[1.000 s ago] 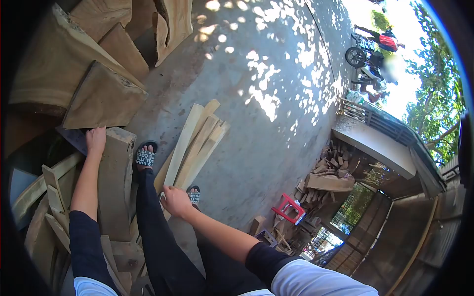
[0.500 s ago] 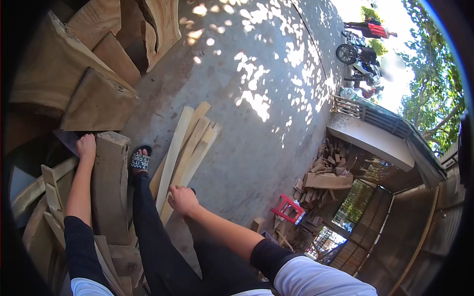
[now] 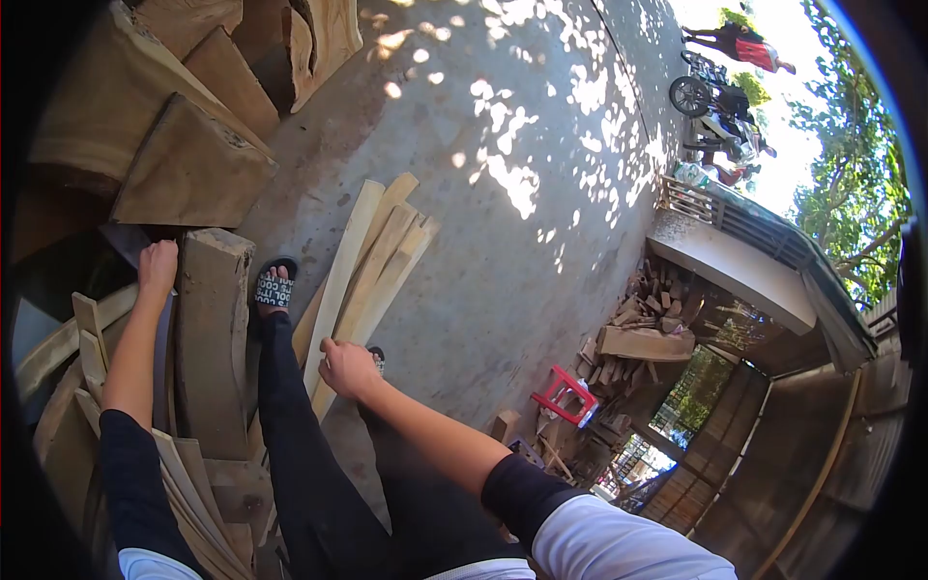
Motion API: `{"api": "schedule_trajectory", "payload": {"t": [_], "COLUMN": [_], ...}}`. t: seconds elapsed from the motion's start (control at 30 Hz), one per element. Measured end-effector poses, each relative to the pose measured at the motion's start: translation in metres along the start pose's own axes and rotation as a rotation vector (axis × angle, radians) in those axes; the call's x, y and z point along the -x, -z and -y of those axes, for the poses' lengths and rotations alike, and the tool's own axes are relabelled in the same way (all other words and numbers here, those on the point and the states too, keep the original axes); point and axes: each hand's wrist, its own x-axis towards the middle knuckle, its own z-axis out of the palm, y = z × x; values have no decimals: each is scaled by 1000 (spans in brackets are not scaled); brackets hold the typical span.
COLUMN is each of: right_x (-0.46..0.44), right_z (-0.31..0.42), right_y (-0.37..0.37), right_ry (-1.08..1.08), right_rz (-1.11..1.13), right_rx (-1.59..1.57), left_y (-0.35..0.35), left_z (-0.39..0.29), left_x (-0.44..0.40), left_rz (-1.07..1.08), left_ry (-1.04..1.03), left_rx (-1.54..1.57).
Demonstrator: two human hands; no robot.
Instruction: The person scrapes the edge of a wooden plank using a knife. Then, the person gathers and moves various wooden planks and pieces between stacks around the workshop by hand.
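Observation:
My left hand is closed in a fist beside a thick upright wooden slab. A thin panel lies just behind the fist, and whatever the fingers hold is hidden. My right hand has curled fingers and overlaps the lower part of several pale wooden strips. Whether it touches or grips a strip cannot be made out. The strips lie bunched together, slightly fanned, between my sandalled feet. Above my left hand, a flat brown board leans on larger slabs.
Large live-edge slabs are stacked at upper left, with curved offcuts below. A red plastic stool stands near a scrap wood pile. Farther off are a motorbike and a person in red.
The view has shifted slightly, so most things sit higher. My left hand has moved a little away from the thick slab, showing more of the gap beside it. My right hand stays by the strips.

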Motion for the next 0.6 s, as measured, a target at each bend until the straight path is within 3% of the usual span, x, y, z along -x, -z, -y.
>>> {"api": "schedule_trajectory", "payload": {"t": [0.4, 0.6], "right_x": [-4, -4], "right_z": [2, 9], "right_y": [2, -4], "right_ry": [91, 138], "right_rz": [-46, -52], "right_rx": [-70, -92], "left_y": [84, 165], "left_z": [-17, -80], "left_x": [57, 115], "left_rz": [-191, -276], "left_ry": [-16, 59], "left_rx": [35, 163]}}
